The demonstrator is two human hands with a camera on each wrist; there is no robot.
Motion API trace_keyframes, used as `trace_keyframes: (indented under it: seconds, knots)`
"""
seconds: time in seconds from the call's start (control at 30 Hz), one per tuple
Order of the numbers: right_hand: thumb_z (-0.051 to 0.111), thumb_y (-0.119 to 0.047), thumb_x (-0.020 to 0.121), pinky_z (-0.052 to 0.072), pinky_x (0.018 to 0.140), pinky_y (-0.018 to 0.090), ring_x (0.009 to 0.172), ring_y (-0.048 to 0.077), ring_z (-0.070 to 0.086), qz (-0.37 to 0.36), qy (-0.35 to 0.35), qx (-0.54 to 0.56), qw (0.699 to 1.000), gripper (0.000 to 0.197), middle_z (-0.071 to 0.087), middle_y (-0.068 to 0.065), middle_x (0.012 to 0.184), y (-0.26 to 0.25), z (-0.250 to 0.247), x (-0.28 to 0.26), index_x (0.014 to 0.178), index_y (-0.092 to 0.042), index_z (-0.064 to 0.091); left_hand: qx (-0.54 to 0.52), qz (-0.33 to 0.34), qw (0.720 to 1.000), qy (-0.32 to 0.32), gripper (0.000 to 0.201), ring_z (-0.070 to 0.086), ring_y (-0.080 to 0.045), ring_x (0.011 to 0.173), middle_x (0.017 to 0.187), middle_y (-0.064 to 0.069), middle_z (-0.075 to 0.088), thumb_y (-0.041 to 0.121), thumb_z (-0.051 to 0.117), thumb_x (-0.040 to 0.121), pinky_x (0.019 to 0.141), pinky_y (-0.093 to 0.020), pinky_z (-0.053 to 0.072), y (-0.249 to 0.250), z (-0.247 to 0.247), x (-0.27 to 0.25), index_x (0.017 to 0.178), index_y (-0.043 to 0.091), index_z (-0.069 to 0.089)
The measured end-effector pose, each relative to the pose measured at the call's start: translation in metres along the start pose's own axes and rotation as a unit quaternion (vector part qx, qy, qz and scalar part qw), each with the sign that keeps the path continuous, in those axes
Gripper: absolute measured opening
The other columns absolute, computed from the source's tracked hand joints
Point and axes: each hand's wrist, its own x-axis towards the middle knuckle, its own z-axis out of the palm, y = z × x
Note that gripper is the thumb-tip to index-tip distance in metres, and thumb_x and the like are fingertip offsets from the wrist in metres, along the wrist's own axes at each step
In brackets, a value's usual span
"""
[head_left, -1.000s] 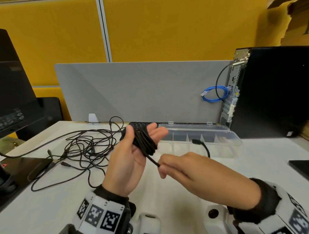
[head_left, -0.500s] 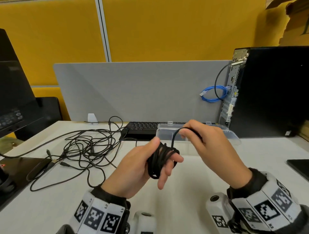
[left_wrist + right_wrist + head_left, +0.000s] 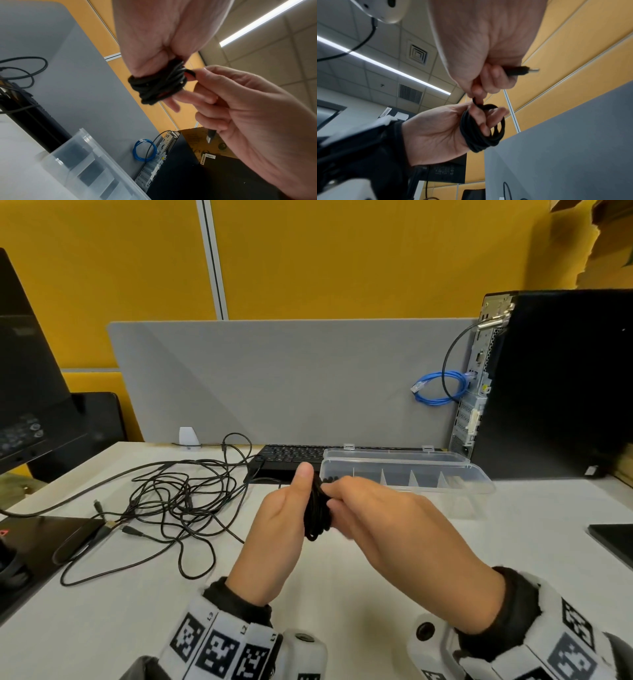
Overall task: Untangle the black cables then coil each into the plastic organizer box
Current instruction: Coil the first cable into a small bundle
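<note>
My left hand [image 3: 298, 501] is raised over the desk, thumb up, and holds a coil of black cable [image 3: 317, 510] wound round its fingers. My right hand [image 3: 347, 499] is right beside the coil and pinches the cable's free end. The plug [image 3: 523, 70] sticks out past its curled fingers. The wrist views show the coil [image 3: 157, 84] [image 3: 480, 130] looped tightly over the left fingers. More black cables [image 3: 171, 498] lie tangled on the desk at left. The clear plastic organizer box [image 3: 474, 474] lies open just behind my hands, with dividers showing inside.
A black keyboard [image 3: 291, 455] lies behind the box, against a grey partition [image 3: 291, 378]. A black PC tower [image 3: 561, 385] with a blue cable loop [image 3: 435, 390] stands at right. A monitor [image 3: 24, 371] and dark pad [image 3: 41, 546] are at left.
My right hand came down from above the coil to its right side, bringing the cable end close. The left hand turned thumb-up and rose slightly with the coil.
</note>
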Motion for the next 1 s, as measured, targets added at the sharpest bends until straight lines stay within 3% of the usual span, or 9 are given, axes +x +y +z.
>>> trace_keyframes:
  seconds: [0.1, 0.23, 0.3, 0.4, 0.5, 0.63, 0.83, 0.93, 1.0]
  knots:
    - [0.046, -0.018, 0.093, 0.041, 0.036, 0.031, 0.05, 0.02, 0.053, -0.003, -0.025, -0.054, 0.998, 0.006, 0.059, -0.006, 0.075, 0.0, 0.003, -0.002, 0.095, -0.017, 0.052, -0.041, -0.012, 0.998, 0.048, 0.061, 0.058, -0.02, 0.077, 0.084, -0.013, 0.07, 0.064, 0.035, 0.087, 0.081, -0.049, 0.043, -0.002, 0.001, 0.001, 0.083, 0.015, 0.073]
    - [0.066, -0.004, 0.078, 0.03, 0.035, 0.026, 0.049, 0.021, 0.044, 0.011, -0.059, -0.087, 0.994, 0.036, 0.053, -0.009, 0.071, 0.001, 0.002, -0.003, 0.103, -0.019, 0.044, -0.043, -0.004, 0.997, 0.07, 0.053, 0.059, -0.025, 0.084, 0.092, -0.017, 0.071, 0.063, 0.037, 0.083, 0.088, -0.052, 0.044, -0.002, 0.0, 0.002, 0.086, 0.028, 0.076]
    - [0.061, 0.003, 0.071, 0.014, 0.041, 0.023, 0.051, 0.02, 0.026, -0.027, -0.057, -0.145, 0.987, 0.036, 0.031, -0.009, 0.066, 0.0, -0.002, -0.002, 0.091, -0.021, 0.045, -0.04, -0.013, 0.997, 0.058, 0.051, 0.06, -0.033, 0.088, 0.095, -0.022, 0.068, 0.061, 0.036, 0.085, 0.091, -0.051, 0.044, -0.002, 0.0, 0.002, 0.086, 0.029, 0.076]
    - [0.039, 0.0, 0.073, 0.02, 0.052, 0.023, 0.061, 0.014, 0.017, -0.073, -0.056, -0.173, 0.981, 0.029, 0.02, -0.012, 0.073, 0.001, -0.006, 0.0, 0.086, -0.024, 0.047, -0.046, -0.022, 0.998, 0.042, 0.045, 0.058, -0.036, 0.079, 0.072, -0.025, 0.064, 0.054, 0.044, 0.09, 0.085, -0.05, 0.043, -0.002, -0.002, 0.001, 0.074, 0.026, 0.075]
    - [0.047, -0.021, 0.088, 0.029, 0.049, 0.023, 0.054, 0.013, 0.036, -0.048, -0.078, -0.102, 0.991, 0.012, 0.035, -0.014, 0.066, 0.004, -0.01, 0.001, 0.09, -0.026, 0.057, -0.053, -0.031, 0.998, 0.025, 0.035, 0.047, -0.021, 0.061, 0.048, -0.005, 0.049, 0.039, 0.051, 0.087, 0.071, -0.036, 0.036, -0.002, -0.006, 0.003, 0.062, 0.021, 0.068]
    - [0.051, -0.066, 0.074, 0.041, 0.06, 0.018, 0.068, 0.006, 0.046, 0.076, -0.125, 0.104, 0.984, 0.043, 0.041, -0.017, 0.07, 0.011, -0.022, 0.004, 0.107, -0.04, 0.04, -0.132, -0.081, 0.987, -0.034, 0.032, 0.038, -0.012, 0.042, 0.042, -0.004, 0.039, 0.03, 0.052, 0.086, 0.056, -0.024, 0.036, 0.001, -0.012, 0.002, 0.059, 0.017, 0.062]
    - [0.07, -0.044, 0.073, 0.042, 0.062, 0.026, 0.063, 0.005, 0.044, 0.101, -0.162, 0.328, 0.925, 0.041, 0.049, -0.009, 0.082, 0.014, -0.027, 0.006, 0.107, -0.037, 0.049, -0.26, -0.075, 0.961, -0.057, 0.033, 0.038, -0.01, 0.041, 0.045, 0.002, 0.045, 0.032, 0.046, 0.08, 0.065, -0.029, 0.033, 0.003, -0.012, 0.001, 0.053, 0.02, 0.06]
    - [0.065, -0.035, 0.083, 0.046, 0.065, 0.03, 0.066, 0.006, 0.05, 0.102, -0.174, 0.31, 0.929, 0.012, 0.054, -0.014, 0.079, 0.017, -0.026, 0.005, 0.086, -0.029, 0.055, -0.275, -0.013, 0.96, -0.044, 0.03, 0.049, -0.011, 0.049, 0.059, 0.002, 0.054, 0.036, 0.061, 0.082, 0.07, -0.03, 0.042, 0.0, -0.014, 0.002, 0.057, 0.02, 0.061]
    - [0.06, -0.045, 0.082, 0.048, 0.066, 0.029, 0.071, 0.004, 0.053, 0.132, -0.188, 0.295, 0.927, 0.019, 0.056, -0.016, 0.081, 0.019, -0.023, 0.004, 0.084, -0.027, 0.054, -0.278, 0.022, 0.959, -0.053, 0.028, 0.054, -0.011, 0.056, 0.065, 0.003, 0.057, 0.045, 0.074, 0.07, 0.07, -0.025, 0.05, -0.001, -0.015, 0.004, 0.061, 0.021, 0.062]
